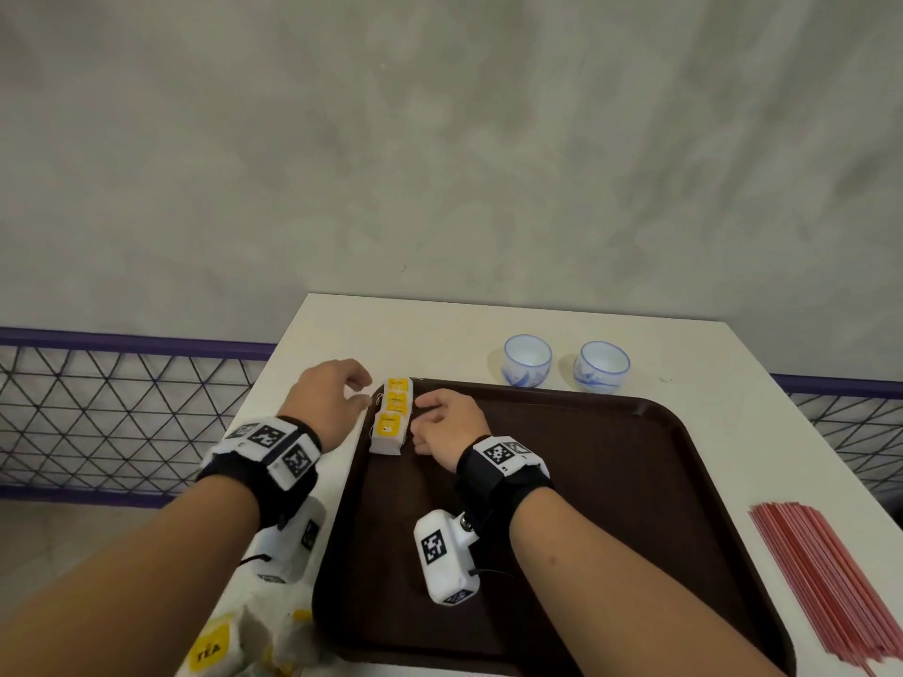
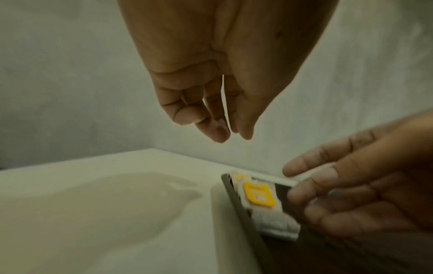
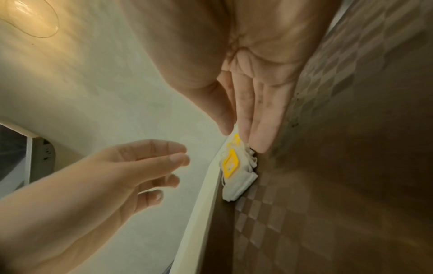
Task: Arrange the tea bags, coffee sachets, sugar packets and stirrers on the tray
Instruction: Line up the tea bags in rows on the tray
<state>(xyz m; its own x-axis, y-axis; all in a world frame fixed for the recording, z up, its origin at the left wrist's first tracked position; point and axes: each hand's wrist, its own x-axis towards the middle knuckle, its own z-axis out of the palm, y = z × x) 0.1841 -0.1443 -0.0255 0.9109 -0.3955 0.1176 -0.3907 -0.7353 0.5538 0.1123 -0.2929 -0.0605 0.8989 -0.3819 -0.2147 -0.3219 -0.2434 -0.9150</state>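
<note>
In the head view the stirrers (image 1: 826, 588) run off the bottom right edge, and the tray (image 1: 611, 481) is cut at the bottom edge and partly covered by both forearms. The loose tea packets (image 1: 229, 647) at the lower left are cropped, with only the word TEA readable. Print on the yellow tags of the tea bags (image 1: 391, 417) is too small to read. The left wrist view is blurred, so whether the right hand (image 1: 447, 425) touches the stack cannot be told.

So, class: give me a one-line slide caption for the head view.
Both hands flank a row of tea bags at the brown tray's far-left corner.
</note>
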